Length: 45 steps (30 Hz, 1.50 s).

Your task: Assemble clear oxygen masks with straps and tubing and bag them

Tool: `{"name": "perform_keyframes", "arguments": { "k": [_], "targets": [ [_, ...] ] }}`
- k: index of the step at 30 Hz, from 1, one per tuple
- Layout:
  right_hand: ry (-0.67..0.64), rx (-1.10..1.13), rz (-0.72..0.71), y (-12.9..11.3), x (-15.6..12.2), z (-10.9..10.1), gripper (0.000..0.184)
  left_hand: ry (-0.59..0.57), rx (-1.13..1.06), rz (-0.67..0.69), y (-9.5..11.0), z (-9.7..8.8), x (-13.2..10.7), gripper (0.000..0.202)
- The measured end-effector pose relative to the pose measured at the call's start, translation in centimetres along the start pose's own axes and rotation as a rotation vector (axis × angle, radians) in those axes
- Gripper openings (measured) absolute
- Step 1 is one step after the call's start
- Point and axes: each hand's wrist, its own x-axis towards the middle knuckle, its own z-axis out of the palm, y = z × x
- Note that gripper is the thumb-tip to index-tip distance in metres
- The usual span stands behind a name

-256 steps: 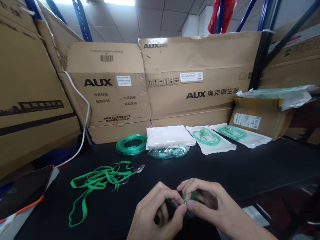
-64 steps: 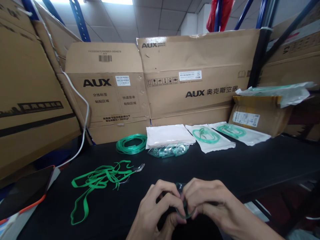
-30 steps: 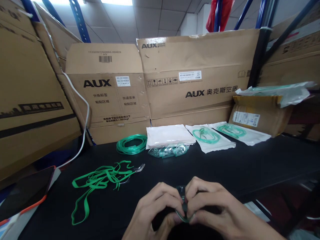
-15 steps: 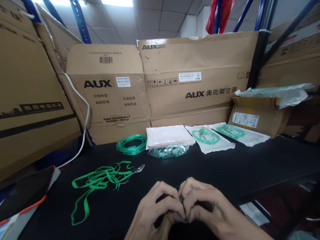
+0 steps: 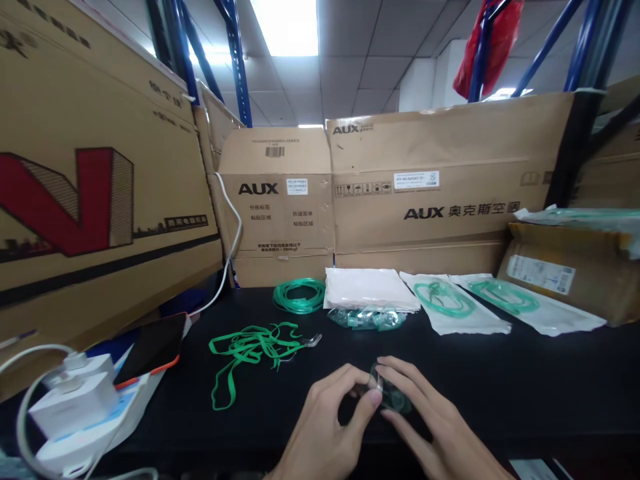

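Between my hands, above the front part of the black surface, is a small see-through greenish plastic mask (image 5: 395,399). My left hand (image 5: 334,415) pinches its left edge between thumb and fingers. My right hand (image 5: 431,412) is curved around the other side, fingers over the top and thumb below. Much of the mask is covered by the fingers. To the left lies a tangled bunch of green elastic straps (image 5: 250,347), with a clear, shiny piece (image 5: 313,341) at its right end.
Behind are coiled green tubing (image 5: 299,297), a white packet stack (image 5: 371,289), bagged clear green parts (image 5: 367,319) and two tubing packets (image 5: 445,303). A carton (image 5: 575,273) stands right, a phone (image 5: 155,347) and white chargers (image 5: 75,397) left. Cardboard panels (image 5: 430,153) wall the back.
The view has swung left and up, bringing the chargers into sight. My hands, earlier pressed together with curled fingers, have loosened and moved apart, leaving more of the mask visible.
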Motion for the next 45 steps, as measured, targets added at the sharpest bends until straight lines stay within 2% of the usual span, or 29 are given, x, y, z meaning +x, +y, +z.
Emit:
{"name": "perform_keyframes", "arguments": {
  "k": [4, 7, 12, 17, 21, 25, 30, 34, 39, 42, 45],
  "targets": [
    [-0.049, -0.083, 0.004, 0.4, -0.3, 0.7, 0.048, -0.035, 0.118, -0.018, -0.1, -1.3, 0.4, 0.021],
    [-0.077, -0.110, -0.008, 0.3, -0.3, 0.8, 0.047, -0.027, 0.220, -0.066, -0.8, -3.2, 0.3, 0.020],
    [-0.097, -0.108, 0.032, -0.1, -0.4, 0.7, 0.049, 0.008, 0.449, -0.205, -3.1, -7.9, -0.9, 0.025],
    [-0.077, -0.075, 0.055, -0.2, -0.4, 0.8, 0.048, 0.128, 0.690, -0.366, -5.8, -13.6, -2.8, 0.037],
    [-0.084, -0.083, 0.059, -0.2, -0.3, 0.9, 0.046, 0.132, 0.819, -0.407, -7.4, -16.2, -3.5, 0.041],
    [-0.113, -0.104, 0.060, -0.3, -0.2, 0.8, 0.046, 0.054, 0.883, -0.374, -8.2, -16.3, -2.6, 0.042],
    [-0.137, -0.093, 0.071, -0.5, 0.0, 0.6, 0.046, -0.056, 0.954, -0.349, -9.0, -16.2, -0.1, 0.037],
    [-0.135, -0.085, 0.068, -0.4, -0.1, 0.7, 0.046, -0.112, 1.025, -0.451, -10.0, -17.2, 2.3, 0.021],
    [-0.135, -0.078, 0.062, -0.3, 0.0, 0.7, 0.046, -0.194, 1.051, -0.596, -10.4, -17.4, 4.2, 0.024],
    [-0.142, -0.071, 0.065, -0.4, 0.1, 0.6, 0.046, -0.180, 1.052, -0.612, -9.5, -17.1, 4.4, 0.022],
    [-0.142, -0.057, 0.076, -0.5, 0.1, 0.5, 0.045, -0.074, 1.057, -0.603, -7.9, -17.2, 4.7, 0.021]
  ]
}}
